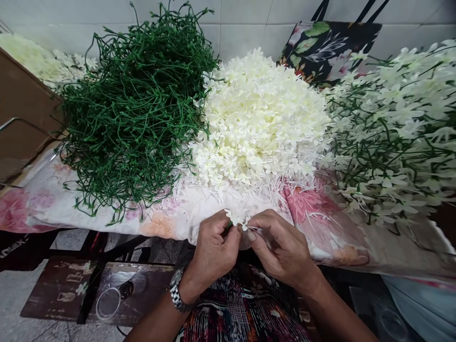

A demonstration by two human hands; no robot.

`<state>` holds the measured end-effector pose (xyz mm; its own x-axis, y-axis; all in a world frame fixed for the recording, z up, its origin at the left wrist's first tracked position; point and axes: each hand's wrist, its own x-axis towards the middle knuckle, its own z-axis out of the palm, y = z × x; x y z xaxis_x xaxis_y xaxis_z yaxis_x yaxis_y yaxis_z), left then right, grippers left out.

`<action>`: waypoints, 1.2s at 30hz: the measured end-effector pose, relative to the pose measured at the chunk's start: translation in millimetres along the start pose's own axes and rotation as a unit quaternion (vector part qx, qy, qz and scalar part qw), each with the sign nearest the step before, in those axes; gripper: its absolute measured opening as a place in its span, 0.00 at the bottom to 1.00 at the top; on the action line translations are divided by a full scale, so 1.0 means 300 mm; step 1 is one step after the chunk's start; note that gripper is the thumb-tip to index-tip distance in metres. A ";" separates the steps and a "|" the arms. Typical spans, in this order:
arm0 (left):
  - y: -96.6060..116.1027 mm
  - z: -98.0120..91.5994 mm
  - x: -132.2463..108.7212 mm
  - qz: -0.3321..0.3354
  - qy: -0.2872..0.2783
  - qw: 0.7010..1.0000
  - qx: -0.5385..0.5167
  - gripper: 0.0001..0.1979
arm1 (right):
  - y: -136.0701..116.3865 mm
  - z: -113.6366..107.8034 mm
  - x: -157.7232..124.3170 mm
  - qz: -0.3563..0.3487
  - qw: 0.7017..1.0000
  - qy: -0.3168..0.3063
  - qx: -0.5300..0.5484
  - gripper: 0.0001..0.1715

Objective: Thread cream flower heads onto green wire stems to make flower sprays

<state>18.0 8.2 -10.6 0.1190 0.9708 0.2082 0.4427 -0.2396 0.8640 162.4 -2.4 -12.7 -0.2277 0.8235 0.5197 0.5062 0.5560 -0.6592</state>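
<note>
Close to the table's front edge, my left hand (218, 244) is closed in a pinch with a bit of green plastic flower stem (229, 224) showing by its fingertips. A small white artificial flower (234, 217) stands between my two hands. My right hand (281, 244) pinches at this flower, and thin white threads stick out past its thumb and forefinger. Most of the stem is hidden by the fingers. Just beyond the hands lies a heap of loose white blossoms (260, 114), with a tangled pile of green stems (138, 109) to its left.
White flowers on green stems (395, 128) fill the table's right side. A cardboard box (24, 90) stands at the left. A black floral bag (327, 50) leans on the tiled wall (245, 28). Under the cloth-covered table (156, 223) is a wooden board (142, 289) with a clear ring.
</note>
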 end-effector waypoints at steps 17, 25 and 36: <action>-0.007 -0.026 0.011 -0.034 -0.119 0.990 -0.067 0.13 | 0.034 -0.066 0.015 0.022 0.985 -0.116 0.127 0.08; 0.001 -0.026 0.010 -0.081 -0.140 0.984 -0.069 0.11 | 0.012 -0.080 0.025 -0.001 0.991 -0.113 0.073 0.08; 0.001 -0.024 0.010 -0.042 -0.132 0.990 -0.031 0.10 | 0.013 -0.067 0.019 -0.043 0.993 -0.106 -0.019 0.09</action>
<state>12.0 11.3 -6.4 0.3165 0.9485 0.0147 0.4061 -0.1495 0.9015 179.7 2.1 -1.5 -0.4405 0.7801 0.4443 0.5073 0.6246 -0.5937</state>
